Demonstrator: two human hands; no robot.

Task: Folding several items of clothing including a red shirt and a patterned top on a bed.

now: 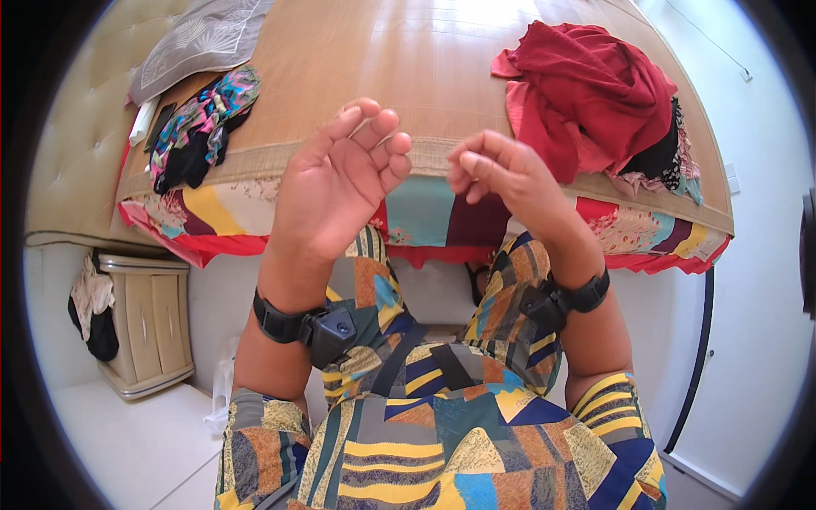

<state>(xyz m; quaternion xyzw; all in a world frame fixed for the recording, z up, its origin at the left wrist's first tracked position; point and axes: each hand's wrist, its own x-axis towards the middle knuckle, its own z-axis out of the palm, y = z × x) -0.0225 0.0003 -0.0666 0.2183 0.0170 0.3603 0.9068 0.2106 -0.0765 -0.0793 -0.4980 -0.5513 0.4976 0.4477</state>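
Observation:
My left hand (340,174) is raised in front of me, palm showing, with the fingers loosely bent and nothing in them. To its right, my right hand (506,174) hangs in the air with its fingers half curled and the thumb close to the index finger. It holds nothing that I can see. The two hands are apart, over the near edge of a bed covered with a brown mat (357,64). A heap of red cloth (586,93) lies beyond my right hand.
On the bed's left lie multicoloured and black clothes (200,123), a dark phone-like object (160,127) and a grey patterned pillow (200,38). A patchwork bedsheet (421,212) hangs over the near side. A beige cabinet (149,319) stands at the lower left, beside the padded headboard (81,161).

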